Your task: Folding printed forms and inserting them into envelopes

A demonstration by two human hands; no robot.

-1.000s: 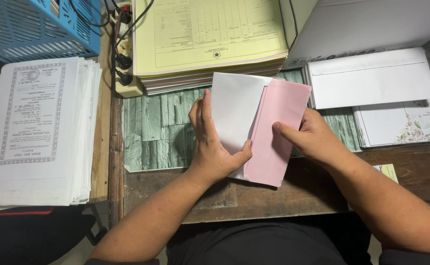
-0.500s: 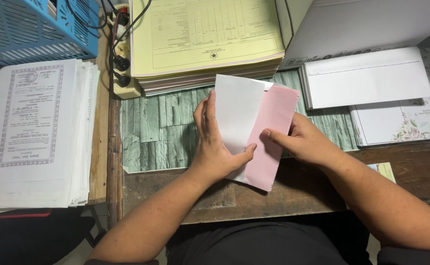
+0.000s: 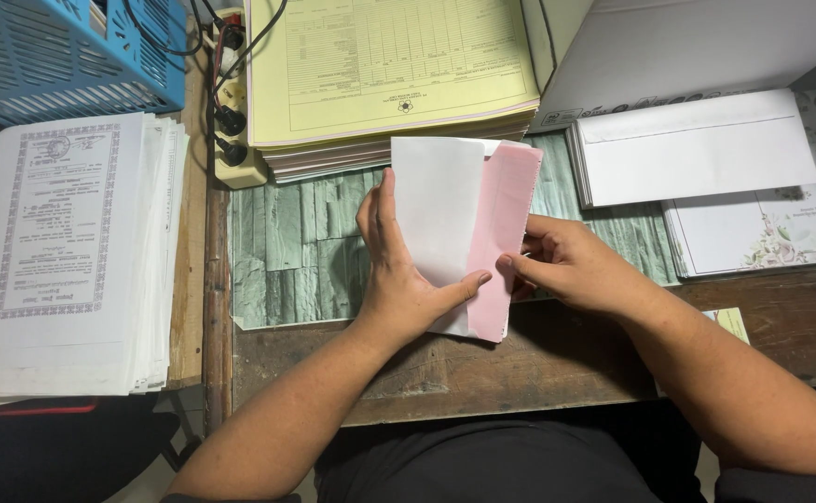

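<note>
My left hand (image 3: 403,275) grips a white envelope (image 3: 436,210) held upright over the desk, fingers behind it and thumb across its lower front. A folded pink paper (image 3: 499,233) sticks out of the envelope's right side as a narrow strip. My right hand (image 3: 566,265) pinches that pink strip at its lower right edge, thumb on the front. Both hands meet near the bottom of the envelope.
A thick pad of yellow forms (image 3: 384,65) lies behind the hands. White envelopes (image 3: 697,149) and floral cards (image 3: 771,237) are stacked at right. A pile of printed white sheets (image 3: 68,247), a blue basket (image 3: 63,51) and a power strip (image 3: 231,112) sit at left. Green patterned mat (image 3: 301,247) covers the wooden desk (image 3: 538,368).
The pink paper has slid leftward into the white envelope, leaving only a narrow strip showing. My right hand moved left with it; my left hand kept its hold.
</note>
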